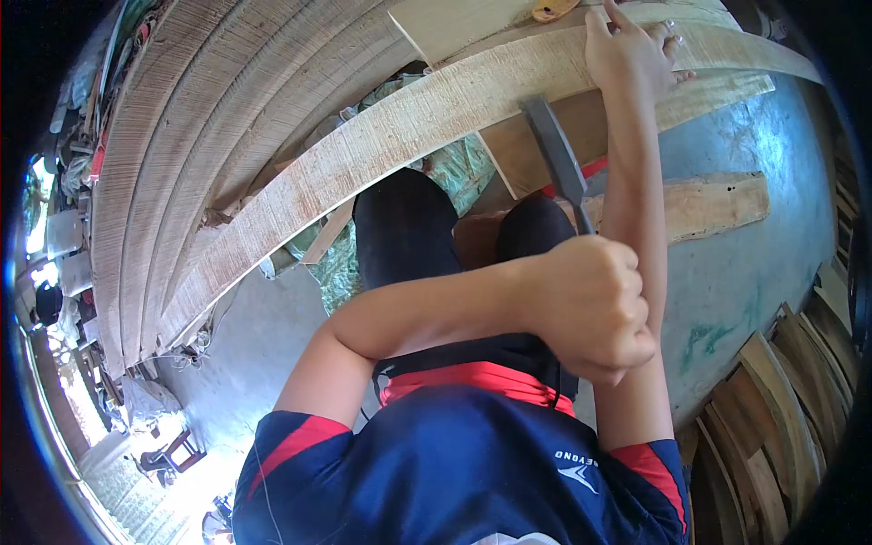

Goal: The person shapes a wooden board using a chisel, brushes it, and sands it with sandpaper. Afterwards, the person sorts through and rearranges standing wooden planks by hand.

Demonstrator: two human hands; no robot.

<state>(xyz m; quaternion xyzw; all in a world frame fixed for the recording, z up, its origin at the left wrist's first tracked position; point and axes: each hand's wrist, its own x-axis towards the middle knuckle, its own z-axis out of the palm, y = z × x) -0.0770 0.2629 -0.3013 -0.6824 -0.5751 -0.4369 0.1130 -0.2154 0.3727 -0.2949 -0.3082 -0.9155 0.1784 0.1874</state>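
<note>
My left hand (595, 309) is closed in a fist in front of my right forearm. From it a flat-bladed metal chisel (556, 150) points up and away, its tip over the near edge of a long curved plank (363, 150); the handle is hidden in the fist. My right hand (631, 59) rests on the right part of this plank, with its fingers apart and partly bent. Beyond it, near the top edge, lies an orange-brown wooden piece (554, 9) on a pale board (454, 23).
Large curved boards (173, 163) are stacked at the left. A rough wooden slab (718, 207) lies on the floor at the right, with more curved offcuts (754, 427) at the lower right. A brown wooden block (545, 145) sits under the plank near my knees.
</note>
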